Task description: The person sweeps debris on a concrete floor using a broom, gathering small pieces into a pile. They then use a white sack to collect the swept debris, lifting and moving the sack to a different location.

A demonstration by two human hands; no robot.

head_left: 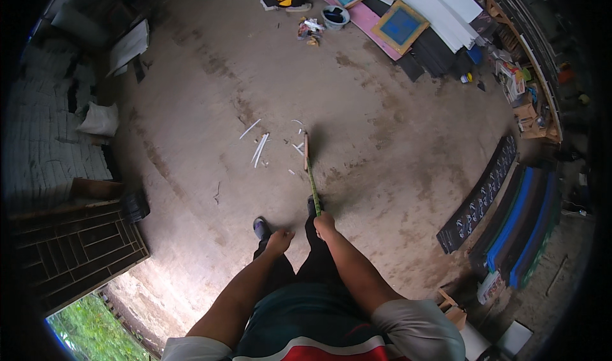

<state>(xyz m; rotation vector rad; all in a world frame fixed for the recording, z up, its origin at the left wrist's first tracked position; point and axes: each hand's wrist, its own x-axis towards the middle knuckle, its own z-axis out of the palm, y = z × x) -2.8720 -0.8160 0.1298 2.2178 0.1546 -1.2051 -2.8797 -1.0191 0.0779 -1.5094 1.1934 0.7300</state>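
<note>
A long-handled tool [313,186] reaches out over the concrete floor [389,189] ahead of the person, its green shaft running away from the body to a narrow brown bar [306,152] at the far end. The right hand [325,226] has its fingers wrapped round the near end of the shaft, just above the right shoe [312,203]. The left hand [279,241] hangs apart from the tool, above the left leg and near the left shoe [259,226], its fingers curled in; seen this small and from above, I cannot tell whether they pinch anything. White strips [260,151] lie scattered to the left of the brown bar, with smaller white scraps [298,149] just beside it. Farther off, at the top, a grey bucket [335,17] stands near a small heap of litter [310,29] and a blue panel in a wooden frame [400,27] (the frame lies aslant over other sheets). On the right, a dark strip with white markings [479,195] lies beside curved-looking blue and dark sheets [513,221]. On the left, a white sack [99,119] rests against a pale stack [51,131].
</note>
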